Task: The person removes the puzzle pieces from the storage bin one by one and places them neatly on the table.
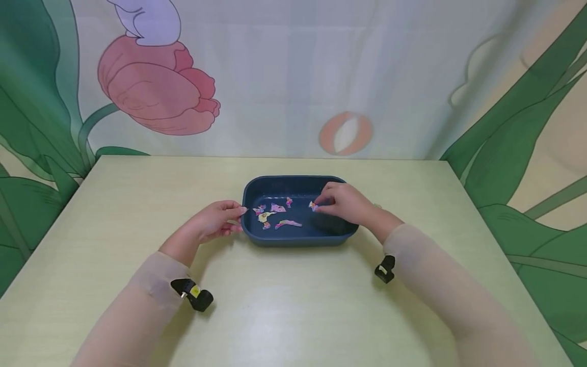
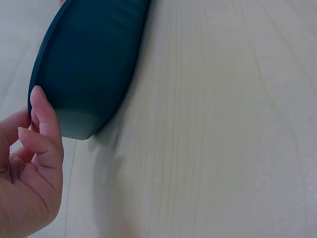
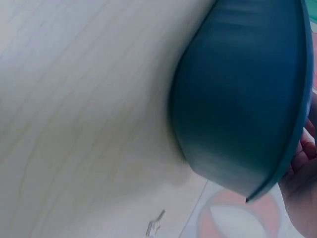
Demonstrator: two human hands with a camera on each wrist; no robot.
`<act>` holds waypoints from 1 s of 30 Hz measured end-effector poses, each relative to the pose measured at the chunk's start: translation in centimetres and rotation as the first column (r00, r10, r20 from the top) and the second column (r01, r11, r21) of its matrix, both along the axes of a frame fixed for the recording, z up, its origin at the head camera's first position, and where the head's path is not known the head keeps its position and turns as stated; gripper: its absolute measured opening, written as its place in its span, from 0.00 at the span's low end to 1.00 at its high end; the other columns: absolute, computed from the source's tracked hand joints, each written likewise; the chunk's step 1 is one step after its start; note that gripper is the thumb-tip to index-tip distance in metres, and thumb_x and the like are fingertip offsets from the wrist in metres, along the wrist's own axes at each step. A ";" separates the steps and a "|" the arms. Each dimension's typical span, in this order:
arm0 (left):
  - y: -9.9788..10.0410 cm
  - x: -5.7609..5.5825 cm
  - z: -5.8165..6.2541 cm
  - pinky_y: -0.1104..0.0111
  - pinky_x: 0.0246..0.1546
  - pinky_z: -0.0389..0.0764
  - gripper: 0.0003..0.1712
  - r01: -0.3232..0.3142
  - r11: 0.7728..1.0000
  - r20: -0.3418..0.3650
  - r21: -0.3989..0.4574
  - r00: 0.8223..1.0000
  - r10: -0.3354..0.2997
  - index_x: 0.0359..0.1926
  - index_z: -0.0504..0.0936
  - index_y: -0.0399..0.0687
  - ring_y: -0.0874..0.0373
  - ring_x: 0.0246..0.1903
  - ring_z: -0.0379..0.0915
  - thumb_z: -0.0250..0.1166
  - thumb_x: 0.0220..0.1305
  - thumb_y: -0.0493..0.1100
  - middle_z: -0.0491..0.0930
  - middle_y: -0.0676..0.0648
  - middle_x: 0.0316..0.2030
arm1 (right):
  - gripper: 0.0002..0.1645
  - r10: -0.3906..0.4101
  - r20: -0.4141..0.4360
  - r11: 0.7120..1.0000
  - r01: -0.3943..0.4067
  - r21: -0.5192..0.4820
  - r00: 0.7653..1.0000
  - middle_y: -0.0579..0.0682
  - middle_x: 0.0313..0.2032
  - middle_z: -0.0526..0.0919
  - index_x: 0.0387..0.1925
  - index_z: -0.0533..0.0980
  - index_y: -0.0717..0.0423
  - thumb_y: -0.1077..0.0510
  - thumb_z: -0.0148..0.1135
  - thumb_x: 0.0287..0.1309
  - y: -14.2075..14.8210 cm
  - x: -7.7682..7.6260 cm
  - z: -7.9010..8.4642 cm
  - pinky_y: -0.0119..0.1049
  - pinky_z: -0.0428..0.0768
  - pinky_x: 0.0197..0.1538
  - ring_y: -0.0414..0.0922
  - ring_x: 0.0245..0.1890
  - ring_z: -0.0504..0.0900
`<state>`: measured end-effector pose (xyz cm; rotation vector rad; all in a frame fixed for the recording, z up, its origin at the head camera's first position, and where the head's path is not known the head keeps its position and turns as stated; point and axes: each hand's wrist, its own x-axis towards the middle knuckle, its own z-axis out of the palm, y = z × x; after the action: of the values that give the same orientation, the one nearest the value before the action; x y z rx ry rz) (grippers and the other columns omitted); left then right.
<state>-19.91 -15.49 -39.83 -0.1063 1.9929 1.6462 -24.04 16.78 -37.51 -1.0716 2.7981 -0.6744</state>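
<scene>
Gripping the end of a dark blue tray (image 1: 300, 241) with the left hand (image 1: 214, 220): thumb and fingers set on opposite sides of the rim, as confirmed in the left wrist view. Pinching one small multicoloured scrap (image 1: 313, 206) between thumb and fingertips of the right hand (image 1: 345, 204), above the tray interior. Mostly hidden behind the tray wall in the right wrist view; refer to the head view for that grip.

Location of tray: on the pale table (image 1: 284, 300), between the two hands, touching the left.

Location of loose scraps: inside the tray, between the hands, closer to the left. Nearest to the right hand among these: a narrow scrap (image 1: 289, 203). Further toward the left hand: a pink-purple scrap (image 1: 277, 208) and a yellowish scrap (image 1: 265, 217). On the body side of these: a long thin scrap (image 1: 288, 223). Cannot confirm an exact count, owing to small size and close contact near the left hand.

Progress, judged from present layout: partway. In place: steady hold on the tray, secure pinch on one scrap. Outstanding: release of the pinched scrap. Cannot determine direction of transfer, into or out of the tray; therefore cannot determine total remaining.
</scene>
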 end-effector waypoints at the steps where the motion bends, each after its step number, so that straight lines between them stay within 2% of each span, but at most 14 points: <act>1: 0.0 0.0 -0.1 0.74 0.23 0.68 0.18 -0.002 1.000 0.001 -0.004 1.000 0.002 0.47 0.69 0.35 0.59 0.27 0.75 0.54 0.69 0.48 0.73 0.48 0.30 | 0.11 -0.004 0.004 1.000 0.004 -0.007 1.000 0.46 0.32 0.77 0.36 0.84 0.57 0.56 0.68 0.52 0.2 0.0 0.1 0.34 0.74 0.36 0.41 0.31 0.74; 11: 0.1 -0.1 -0.2 0.74 0.23 0.68 0.16 -0.010 1.000 0.011 -0.006 1.000 0.010 0.46 0.70 0.38 0.59 0.26 0.75 0.54 0.69 0.47 0.73 0.47 0.31 | 0.11 -0.057 0.026 0.998 0.058 -0.037 0.998 0.48 0.33 0.77 0.36 0.84 0.58 0.57 0.69 0.52 2.1 0.4 0.8 0.34 0.74 0.34 0.43 0.32 0.74; 17: 0.1 0.0 0.0 0.74 0.23 0.68 0.19 -0.017 1.000 0.013 -0.018 1.000 0.017 0.49 0.69 0.36 0.58 0.27 0.75 0.54 0.69 0.48 0.73 0.47 0.30 | 0.09 -0.089 0.034 0.994 0.091 -0.066 0.995 0.46 0.32 0.76 0.35 0.84 0.57 0.57 0.68 0.52 3.4 0.6 1.0 0.35 0.74 0.33 0.42 0.32 0.74; 25: 0.0 0.0 0.0 0.74 0.23 0.68 0.19 -0.013 1.000 0.004 -0.004 1.000 0.013 0.49 0.69 0.35 0.58 0.27 0.75 0.54 0.69 0.47 0.73 0.48 0.29 | 0.08 -0.141 0.047 0.986 0.144 -0.087 0.989 0.47 0.32 0.76 0.34 0.84 0.56 0.58 0.69 0.51 5.2 0.8 0.7 0.34 0.70 0.28 0.43 0.27 0.71; 30: 0.0 0.0 -0.2 0.74 0.23 0.68 0.19 -0.008 1.000 -0.001 -0.003 1.000 0.008 0.48 0.69 0.34 0.59 0.27 0.76 0.54 0.69 0.47 0.73 0.48 0.29 | 0.09 -0.150 0.040 0.985 0.153 -0.086 0.988 0.47 0.32 0.77 0.36 0.84 0.56 0.58 0.69 0.51 6.2 0.9 0.4 0.34 0.70 0.28 0.43 0.26 0.70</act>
<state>-19.87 -15.48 -39.98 -0.1150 1.9988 1.6489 -23.11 22.94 -37.13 -0.8575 2.8666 -0.8308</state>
